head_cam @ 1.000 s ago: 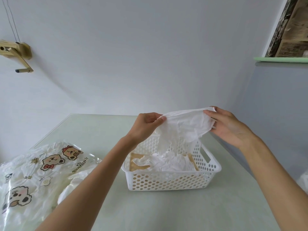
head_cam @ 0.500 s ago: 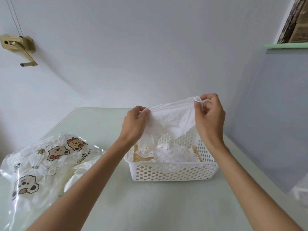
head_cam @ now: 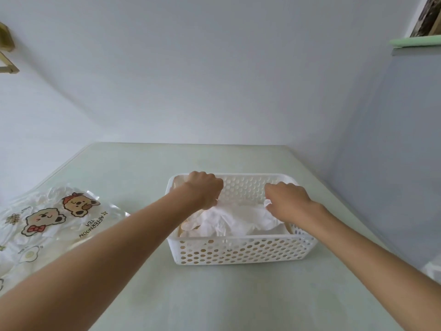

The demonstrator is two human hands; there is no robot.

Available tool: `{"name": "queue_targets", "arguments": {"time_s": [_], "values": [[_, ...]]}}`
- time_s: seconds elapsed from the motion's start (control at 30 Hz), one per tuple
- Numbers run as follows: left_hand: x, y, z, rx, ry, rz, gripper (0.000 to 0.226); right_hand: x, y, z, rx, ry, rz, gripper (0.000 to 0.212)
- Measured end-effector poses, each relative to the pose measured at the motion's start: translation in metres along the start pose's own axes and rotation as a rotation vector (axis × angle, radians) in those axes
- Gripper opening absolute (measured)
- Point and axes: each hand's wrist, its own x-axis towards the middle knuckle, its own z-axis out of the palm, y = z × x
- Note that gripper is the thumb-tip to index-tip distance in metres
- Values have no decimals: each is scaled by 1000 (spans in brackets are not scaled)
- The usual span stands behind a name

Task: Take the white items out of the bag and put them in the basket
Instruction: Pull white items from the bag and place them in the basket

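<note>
Both hands reach down inside the white perforated plastic basket (head_cam: 241, 250) on the pale green table (head_cam: 214, 295). The left hand (head_cam: 202, 187) and the right hand (head_cam: 287, 199), fingers curled, each grasp an edge of the crumpled white thin item (head_cam: 235, 219) lying inside the basket. The clear plastic bag printed with cartoon bears (head_cam: 45, 225) lies well left of the basket.
</note>
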Motion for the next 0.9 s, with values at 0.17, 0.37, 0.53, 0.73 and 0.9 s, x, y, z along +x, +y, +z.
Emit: {"name": "queue_targets", "arguments": {"time_s": [0.17, 0.37, 0.53, 0.73, 0.9], "values": [[7, 3, 1, 263, 142, 95, 32, 16, -1, 9, -303, 59, -93, 41], [-5, -15, -6, -47, -13, 11, 32, 14, 2, 13, -280, 72, -181, 50], [-13, -12, 5, -84, -497, 0, 48, 12, 1, 8, -48, -128, -342, 37], [-12, -12, 1, -86, -505, -21, 45, 20, -4, 3, 93, -396, -178, 41], [-10, -18, 1, -26, -529, -29, 29, 25, -5, 7, 160, -467, -102, 57]]}}
